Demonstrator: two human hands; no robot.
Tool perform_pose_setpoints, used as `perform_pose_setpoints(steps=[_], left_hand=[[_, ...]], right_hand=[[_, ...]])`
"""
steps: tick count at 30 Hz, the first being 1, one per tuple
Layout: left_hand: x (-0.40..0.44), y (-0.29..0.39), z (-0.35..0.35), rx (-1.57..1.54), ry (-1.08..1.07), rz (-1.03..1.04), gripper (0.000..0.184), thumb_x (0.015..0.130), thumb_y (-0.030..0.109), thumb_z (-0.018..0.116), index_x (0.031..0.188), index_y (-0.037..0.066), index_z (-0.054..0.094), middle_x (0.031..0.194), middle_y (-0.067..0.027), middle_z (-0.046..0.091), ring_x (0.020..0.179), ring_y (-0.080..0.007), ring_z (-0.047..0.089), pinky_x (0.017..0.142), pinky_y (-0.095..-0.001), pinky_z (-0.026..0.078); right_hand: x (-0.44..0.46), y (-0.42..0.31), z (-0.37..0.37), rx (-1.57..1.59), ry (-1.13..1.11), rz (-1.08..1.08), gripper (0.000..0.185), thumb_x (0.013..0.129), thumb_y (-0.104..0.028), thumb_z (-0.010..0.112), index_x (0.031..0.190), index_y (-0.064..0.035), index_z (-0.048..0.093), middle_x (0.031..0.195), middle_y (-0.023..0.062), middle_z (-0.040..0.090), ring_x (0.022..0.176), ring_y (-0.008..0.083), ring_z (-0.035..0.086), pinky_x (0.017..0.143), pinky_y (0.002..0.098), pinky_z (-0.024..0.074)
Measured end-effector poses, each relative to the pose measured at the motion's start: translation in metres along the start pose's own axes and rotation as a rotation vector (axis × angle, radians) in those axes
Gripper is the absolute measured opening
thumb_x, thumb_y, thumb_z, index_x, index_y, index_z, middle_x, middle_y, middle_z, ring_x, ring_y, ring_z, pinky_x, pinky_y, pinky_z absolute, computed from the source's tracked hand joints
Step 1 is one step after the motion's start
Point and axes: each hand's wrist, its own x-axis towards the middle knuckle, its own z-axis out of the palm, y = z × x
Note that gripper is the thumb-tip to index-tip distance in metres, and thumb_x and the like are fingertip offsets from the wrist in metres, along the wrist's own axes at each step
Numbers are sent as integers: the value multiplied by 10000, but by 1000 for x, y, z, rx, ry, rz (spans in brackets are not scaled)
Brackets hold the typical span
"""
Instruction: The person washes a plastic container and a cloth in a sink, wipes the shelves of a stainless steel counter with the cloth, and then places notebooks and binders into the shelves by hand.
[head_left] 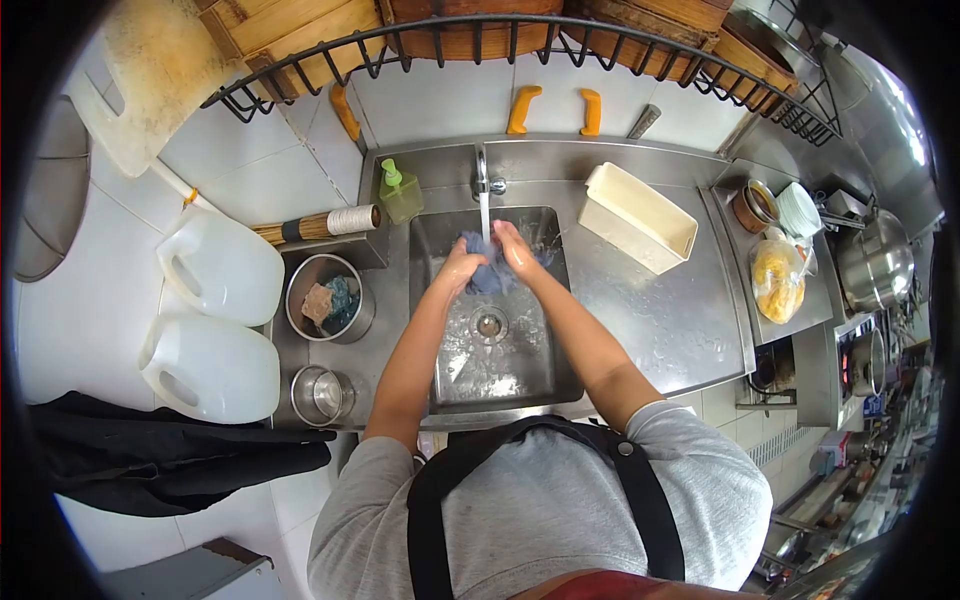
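"Watching the head view, what showed?"

"Left hand (462, 264) curled round blue cloth (488, 278) in the sink (455, 355); right hand (514, 248) was half open, contact unclear."

"Risk?"

"A slack grip under running water (485, 213) might have dropped it over the drain (489, 325)."

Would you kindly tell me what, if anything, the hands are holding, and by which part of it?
A blue-grey cloth: the left hand holds its left side. Whether the right hand, close at its right side, also grips it cannot be told.
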Motion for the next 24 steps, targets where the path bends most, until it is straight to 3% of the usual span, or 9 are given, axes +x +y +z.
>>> perform_pose_setpoints(steps=[2, 6, 11, 13, 15, 17, 19, 21, 24], left_hand=[[7, -1, -2, 215, -5, 260, 370, 640, -9, 661, 989, 11, 537, 806, -77, 609, 787, -176, 582, 725, -297, 461], [18, 9, -14, 624, -209, 462, 544, 588, 69, 755, 1044, 38, 460, 772, -48, 588, 712, -101, 532, 657, -255, 436], [-13, 52, -5, 853, 64, 477, 365, 656, 107, 738, 856, 50, 438, 687, -8, 547, 617, -66, 503, 544, -237, 411], [-6, 51, -22, 397, -253, 167, 361, 682, 187, 743, 887, 35, 487, 692, -11, 548, 611, -88, 483, 577, -269, 423], [-1, 44, -42, 491, -329, 182, 259, 747, 183, 694, 851, 22, 521, 747, 19, 565, 661, -67, 502, 615, -236, 427], [-9, 52, -44, 392, -384, 290, 169, 774, 129, 657, 854, 21, 556, 754, 33, 570, 677, -58, 511, 634, -204, 421], [-1, 61, -39, 438, -439, 290, 160, 778, 122, 651, 879, 37, 562, 847, 24, 570, 778, -54, 509, 693, -209, 415], [-1, 73, -19, 250, -273, 458, 150, 768, 111, 658, 863, 29, 575, 774, 26, 574, 716, -47, 502, 654, -203, 414], [2, 70, -21, 355, -241, 462, 162, 759, 150, 673, 829, 31, 588, 760, 29, 578, 709, -45, 505, 657, -211, 420]], right_hand=[[1, -8, 2, -116, -104, -70, 490, 824, -419, 544, 1103, -18, 500, 1001, 88, 564, 919, 161, 517, 812, 286, 405], [2, -28, -3, -259, -297, -204, 377, 808, -368, 592, 954, -19, 590, 859, 38, 610, 785, 120, 546, 715, 263, 437], [-9, -61, -6, -525, -61, -277, 309, 851, -306, 527, 851, -5, 600, 762, 81, 625, 704, 159, 579, 666, 313, 456], [3, -49, -6, -243, -98, -367, 251, 868, -240, 496, 921, -2, 553, 782, 95, 612, 664, 202, 586, 642, 333, 463], [0, -60, -8, 447, 31, -349, 268, 876, -193, 474, 1064, -3, 465, 893, 120, 591, 678, 239, 598, 658, 323, 468], [3, -56, -17, 367, 80, -308, 369, 872, -201, 474, 1171, -13, 365, 990, 135, 553, 770, 273, 602, 730, 321, 465], [7, -43, -17, -404, 211, -808, 393, 857, -258, 507, 1160, -27, 408, 1061, 138, 536, 851, 280, 591, 791, 341, 450], [-39, -76, -19, -697, -338, -286, 412, 810, -376, 568, 1018, -20, 552, 1097, 143, 558, 916, 277, 579, 804, 371, 435], [-41, -87, -14, -972, -487, -153, 365, 833, -344, 545, 1019, -31, 574, 1040, 143, 583, 913, 275, 583, 798, 371, 439]])
